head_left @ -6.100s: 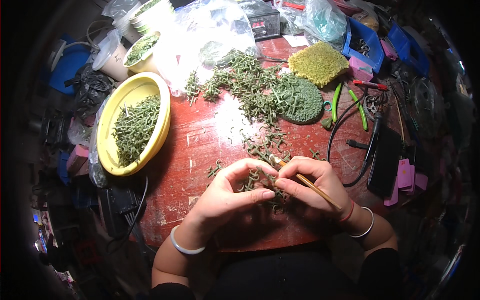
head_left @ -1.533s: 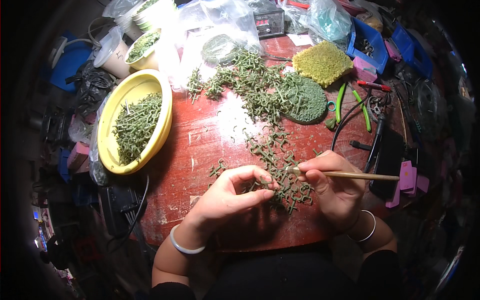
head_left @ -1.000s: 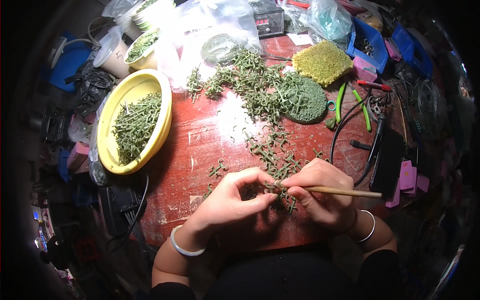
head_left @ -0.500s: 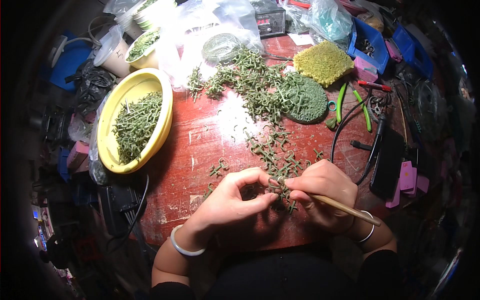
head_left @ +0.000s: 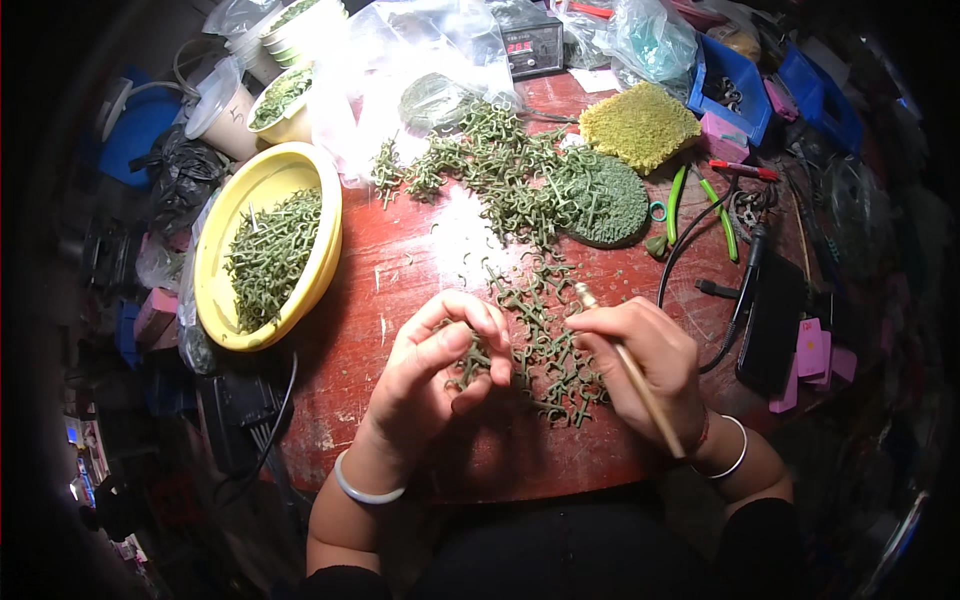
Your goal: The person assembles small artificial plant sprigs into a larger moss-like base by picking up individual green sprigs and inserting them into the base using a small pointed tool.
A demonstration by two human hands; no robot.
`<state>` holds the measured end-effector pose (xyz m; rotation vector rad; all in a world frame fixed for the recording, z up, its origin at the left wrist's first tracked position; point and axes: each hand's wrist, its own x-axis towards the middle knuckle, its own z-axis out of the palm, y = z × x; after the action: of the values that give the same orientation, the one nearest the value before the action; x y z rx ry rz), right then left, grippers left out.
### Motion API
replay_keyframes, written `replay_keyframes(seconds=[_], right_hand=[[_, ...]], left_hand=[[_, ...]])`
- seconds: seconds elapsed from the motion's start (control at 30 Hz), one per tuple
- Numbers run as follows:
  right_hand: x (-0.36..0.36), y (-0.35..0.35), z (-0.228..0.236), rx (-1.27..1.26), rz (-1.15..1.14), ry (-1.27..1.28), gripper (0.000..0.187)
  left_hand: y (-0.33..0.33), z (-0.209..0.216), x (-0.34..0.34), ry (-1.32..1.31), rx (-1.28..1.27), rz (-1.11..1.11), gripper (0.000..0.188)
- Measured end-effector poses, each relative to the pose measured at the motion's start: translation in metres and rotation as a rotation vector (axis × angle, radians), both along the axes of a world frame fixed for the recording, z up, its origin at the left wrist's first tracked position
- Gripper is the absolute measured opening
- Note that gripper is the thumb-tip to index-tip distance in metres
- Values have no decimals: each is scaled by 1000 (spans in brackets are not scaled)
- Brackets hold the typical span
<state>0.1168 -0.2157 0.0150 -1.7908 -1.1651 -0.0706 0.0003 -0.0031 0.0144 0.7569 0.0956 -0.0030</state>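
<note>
Left hand (head_left: 420, 375) is shifted leftward, hold indiscernible; wooden-handled tool (head_left: 641, 385) is clamped by fingers of right hand (head_left: 655, 365); red digits (head_left: 518, 47) are lit on meter (head_left: 543, 48).

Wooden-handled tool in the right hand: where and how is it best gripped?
The wooden-handled tool is probably best pinched pencil-fashion just behind its tip, coming from the right: slim and straight, it slants tip forward, rear end back and rightward. The right hand grips it there.

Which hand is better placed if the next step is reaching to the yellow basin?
Probably the left hand: it is nearer the yellow basin, which is on the person's left, while the right hand's grip is taken by a wooden-handled tool.
</note>
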Motion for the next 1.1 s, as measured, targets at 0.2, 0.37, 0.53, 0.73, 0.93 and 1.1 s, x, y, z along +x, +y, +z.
replay_keyframes(seconds=[0.2, 0.37, 0.53, 0.73, 0.93, 1.1], right_hand=[[-3, 3, -8, -295, 203, -251, 36], [-4, 6, -16, -391, 215, -312, 38], [-4, 3, -16, -348, 215, -326, 35], [-2, 2, -7, -33, 144, -279, 30], [-4, -2, -3, 115, 43, 34, 31], [0, -4, -3, 145, 114, 36, 28]], left_hand=[[5, -15, 3, 141, -12, 76, 14], [5, -11, 4, 260, -96, 130, 11], [5, -13, 4, 296, -63, 121, 14], [-2, -6, 4, 369, 169, 158, 18], [-6, -3, 4, 438, 301, 106, 20], [-8, 3, 7, 518, 210, -53, 25]])
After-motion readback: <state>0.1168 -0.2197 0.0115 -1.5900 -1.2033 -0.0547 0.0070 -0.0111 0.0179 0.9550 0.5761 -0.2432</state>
